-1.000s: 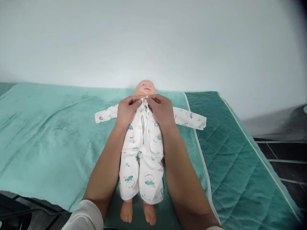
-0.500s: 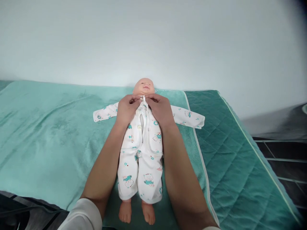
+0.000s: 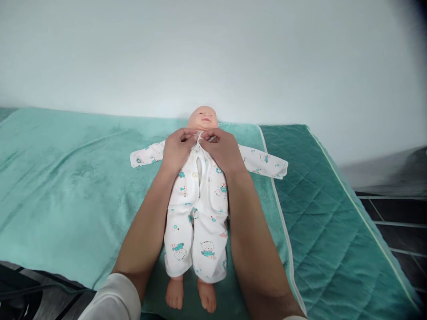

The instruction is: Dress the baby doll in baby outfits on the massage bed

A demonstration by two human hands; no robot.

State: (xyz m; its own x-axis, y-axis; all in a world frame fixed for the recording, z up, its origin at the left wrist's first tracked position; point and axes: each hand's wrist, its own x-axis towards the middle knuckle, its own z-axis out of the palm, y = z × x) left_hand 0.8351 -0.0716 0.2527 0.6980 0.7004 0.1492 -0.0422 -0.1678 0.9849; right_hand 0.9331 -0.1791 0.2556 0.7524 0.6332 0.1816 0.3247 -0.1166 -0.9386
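A baby doll (image 3: 203, 118) lies on its back, head toward the wall and bare feet toward me. It wears a white printed jacket (image 3: 218, 189) and matching trousers (image 3: 207, 249). Both sleeves stretch out sideways. At the doll's neck, my left hand (image 3: 179, 149) pinches the left front edge of the jacket's collar. My right hand (image 3: 223, 149) pinches the opposite edge, and the two sets of fingertips nearly meet. Below them the jacket's front hangs slightly apart, with a pale button showing on its left side. What exactly sits between the fingertips is partly hidden.
Under the doll is a light green blanket (image 3: 73, 191) with a white trimmed edge. A darker green quilted cover (image 3: 327, 222) lies on the right side of the bed. The pale wall (image 3: 213, 58) rises behind. Dark floor tiles (image 3: 400, 231) show at the right.
The view has shifted slightly. Both hands stay at the doll's collar, with the fingers moved only a little and the jacket edges still pinched.
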